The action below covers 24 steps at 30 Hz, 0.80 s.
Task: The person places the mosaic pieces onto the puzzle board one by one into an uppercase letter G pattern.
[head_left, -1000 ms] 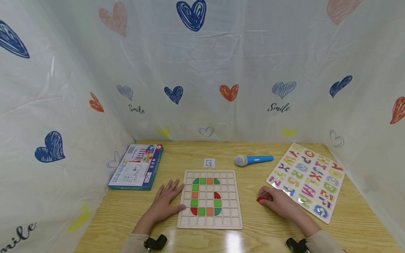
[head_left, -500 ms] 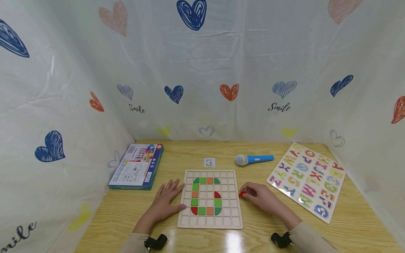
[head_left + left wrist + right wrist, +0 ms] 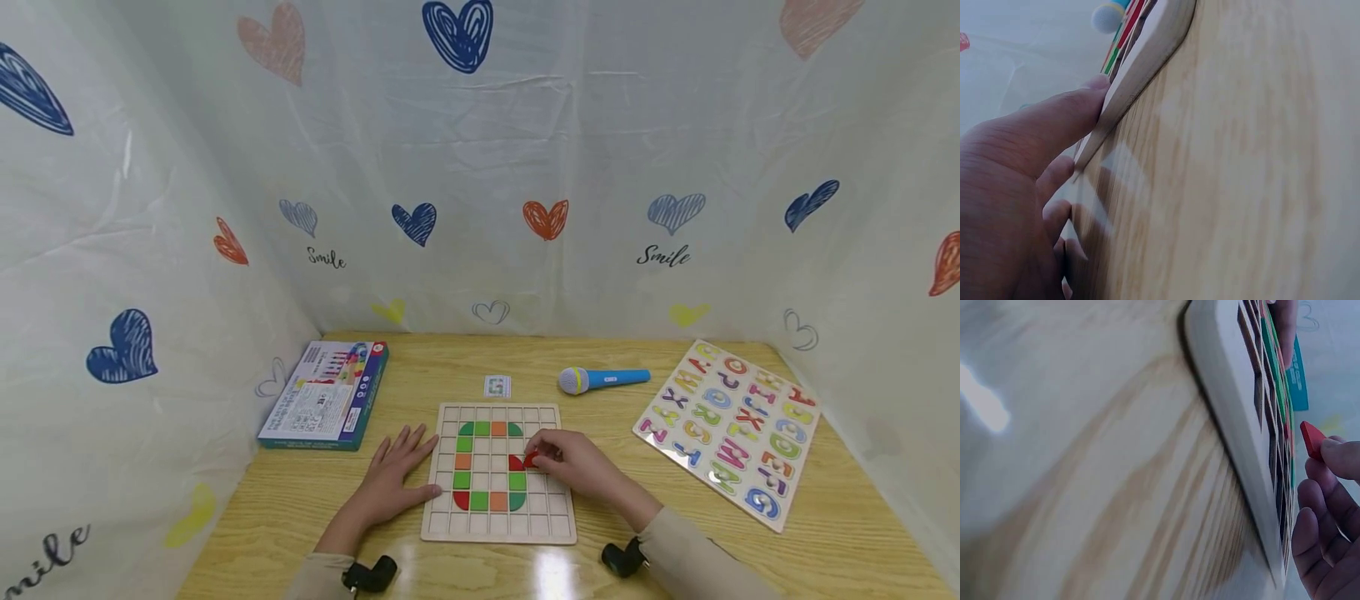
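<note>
A wooden grid board [image 3: 547,528] lies on the table, with green, orange and red tiles set in some of its squares. My right hand [image 3: 573,461] is over the board's right half, pinching a red tile [image 3: 1313,440] between thumb and fingers. That tile has a curved edge and is just right of a red tile [image 3: 515,462] lying in the grid. My left hand [image 3: 393,479] rests with fingers spread at the board's left side, and in the left wrist view its thumb [image 3: 1060,125] touches the board's edge.
Behind the board lies a small pattern card [image 3: 497,386]. A blue toy microphone [image 3: 607,379] is at the back right, and a wooden alphabet puzzle [image 3: 727,429] lies farther right. At the left back is a flat box [image 3: 324,396]. A heart-printed curtain [image 3: 480,150] encloses the table [image 3: 630,550].
My right hand has moved left, from the table beside the alphabet puzzle to over the grid board, carrying the red tile. The left hand has stayed in place.
</note>
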Available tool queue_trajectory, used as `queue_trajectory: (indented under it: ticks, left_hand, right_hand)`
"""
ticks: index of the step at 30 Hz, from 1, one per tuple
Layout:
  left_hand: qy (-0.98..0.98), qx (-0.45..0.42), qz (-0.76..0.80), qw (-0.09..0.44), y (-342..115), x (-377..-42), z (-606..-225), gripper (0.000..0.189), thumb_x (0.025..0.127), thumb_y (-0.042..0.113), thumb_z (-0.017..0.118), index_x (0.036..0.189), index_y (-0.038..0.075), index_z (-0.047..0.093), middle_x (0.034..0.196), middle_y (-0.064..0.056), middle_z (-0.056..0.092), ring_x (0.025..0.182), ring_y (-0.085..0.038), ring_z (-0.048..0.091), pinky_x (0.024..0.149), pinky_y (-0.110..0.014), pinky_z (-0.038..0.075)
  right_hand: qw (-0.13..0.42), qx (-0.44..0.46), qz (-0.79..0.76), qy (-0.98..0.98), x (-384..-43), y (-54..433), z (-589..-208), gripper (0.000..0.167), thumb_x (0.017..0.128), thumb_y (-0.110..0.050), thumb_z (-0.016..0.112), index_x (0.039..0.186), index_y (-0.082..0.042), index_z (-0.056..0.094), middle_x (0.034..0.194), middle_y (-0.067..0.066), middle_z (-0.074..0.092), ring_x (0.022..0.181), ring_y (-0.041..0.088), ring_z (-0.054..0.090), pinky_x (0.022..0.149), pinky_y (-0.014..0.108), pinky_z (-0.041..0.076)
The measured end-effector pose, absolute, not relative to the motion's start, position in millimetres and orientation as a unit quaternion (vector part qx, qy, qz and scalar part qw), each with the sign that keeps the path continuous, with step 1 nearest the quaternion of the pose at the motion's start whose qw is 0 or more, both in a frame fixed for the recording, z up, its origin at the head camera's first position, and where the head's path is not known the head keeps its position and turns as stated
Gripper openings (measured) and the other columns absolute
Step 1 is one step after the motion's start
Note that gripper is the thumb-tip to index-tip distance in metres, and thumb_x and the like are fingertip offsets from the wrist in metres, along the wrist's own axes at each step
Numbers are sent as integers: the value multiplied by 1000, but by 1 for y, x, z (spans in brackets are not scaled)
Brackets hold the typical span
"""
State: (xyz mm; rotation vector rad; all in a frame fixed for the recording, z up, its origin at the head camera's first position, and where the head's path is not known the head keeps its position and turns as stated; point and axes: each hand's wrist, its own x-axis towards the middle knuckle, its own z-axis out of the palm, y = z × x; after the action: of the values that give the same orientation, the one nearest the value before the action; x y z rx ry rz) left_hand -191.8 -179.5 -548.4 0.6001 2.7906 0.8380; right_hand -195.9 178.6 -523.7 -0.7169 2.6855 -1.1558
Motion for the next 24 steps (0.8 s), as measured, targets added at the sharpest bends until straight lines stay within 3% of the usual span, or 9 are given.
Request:
queue_trajectory:
  ticks: [15, 24]
  left_hand:
    - [934, 200, 284, 87, -180, -190, -546, 82, 91, 58, 67, 159, 23, 38, 169, -6, 19, 157, -31, 6, 124, -54, -5]
    - [934, 201, 284, 87, -179, -190, -545, 82, 91, 58, 67, 159, 23, 38, 169, -6, 19, 157, -31, 6, 124, -54, -5]
  right_hand:
    - [57, -277, -369, 886, -207, 140, -524, 8, 101, -18, 65, 103, -23, 71, 80, -14, 57, 72, 5, 51, 65, 24, 47]
    - [53, -290, -351, 889, -212, 129, -524, 9, 98, -14, 68, 98, -21, 72, 82, -16, 60, 71, 5, 51, 65, 24, 46]
